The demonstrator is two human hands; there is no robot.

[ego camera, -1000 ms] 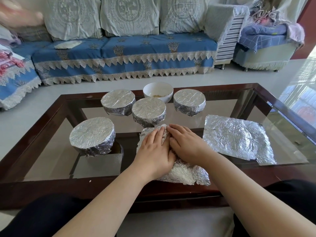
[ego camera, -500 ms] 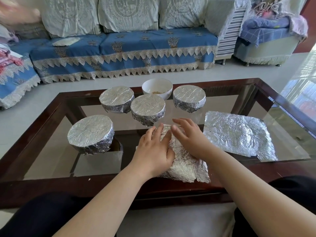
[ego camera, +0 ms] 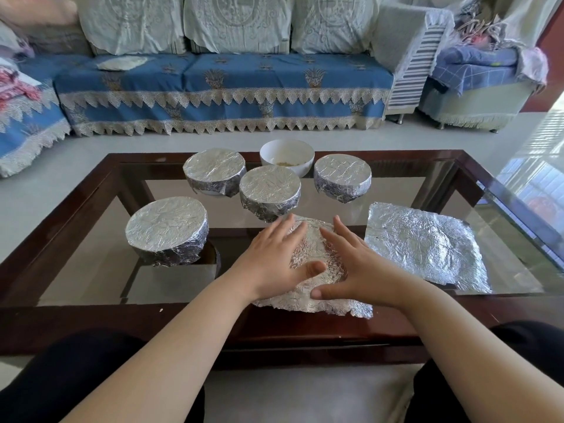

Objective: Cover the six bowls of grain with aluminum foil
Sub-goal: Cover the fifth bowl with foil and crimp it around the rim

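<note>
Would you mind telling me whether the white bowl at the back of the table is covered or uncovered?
Uncovered: the white bowl shows its bare rim and some grain inside, with no foil on it.

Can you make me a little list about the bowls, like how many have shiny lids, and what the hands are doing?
wrapped bowls: four, foil tucked down their sides, e.g. the near-left one
bowl being covered: one, under the crumpled foil, edges not yet tucked
open bowl: one white bowl at the back, some grain inside
spare foil sheet: flat on the glass table, on the right
left hand: fingers spread, pressing the foil
right hand: same, pressing the other side
</note>
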